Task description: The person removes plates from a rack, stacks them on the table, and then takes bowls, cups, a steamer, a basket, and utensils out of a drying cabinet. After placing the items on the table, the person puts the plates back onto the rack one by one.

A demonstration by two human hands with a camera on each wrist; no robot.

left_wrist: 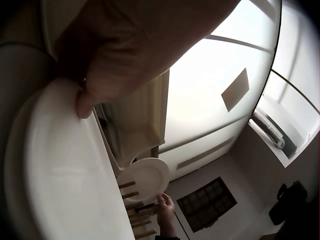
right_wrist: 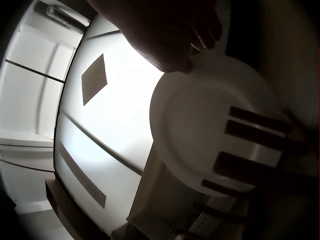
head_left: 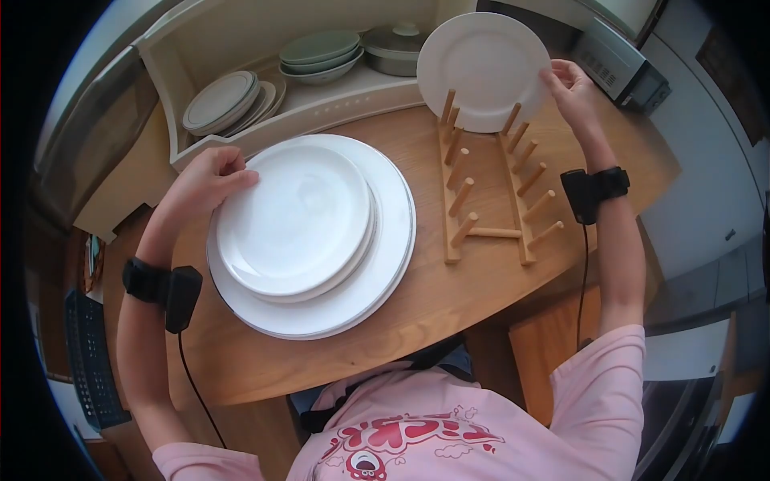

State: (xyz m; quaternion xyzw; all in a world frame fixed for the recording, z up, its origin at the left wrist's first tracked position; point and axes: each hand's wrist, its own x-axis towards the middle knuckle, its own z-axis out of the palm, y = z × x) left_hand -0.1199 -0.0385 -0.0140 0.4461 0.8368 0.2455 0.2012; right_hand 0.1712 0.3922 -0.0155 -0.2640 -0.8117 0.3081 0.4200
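On the left, small white plates lie on top of larger white plates (head_left: 395, 232) with a thin dark rim line. My left hand (head_left: 210, 178) pinches the upper small plate (head_left: 297, 216) at its far left edge, thumb on the rim; the left wrist view shows that thumb (left_wrist: 89, 100) close up. A wooden peg plate rack (head_left: 493, 232) stands to the right of the stack. At its far end a white plate (head_left: 481, 68) stands upright, leaning slightly back among the pegs. My right hand (head_left: 573, 94) pinches this plate's right edge between thumb and fingers.
Behind the stack, a cream shelf unit (head_left: 353, 110) holds small plates (head_left: 220, 100), green-grey bowls (head_left: 321, 50) and a lidded pot (head_left: 395, 48). A white appliance (head_left: 613, 60) stands at the back right. The wooden table (head_left: 385, 341) has a curved front edge close to the person's body.
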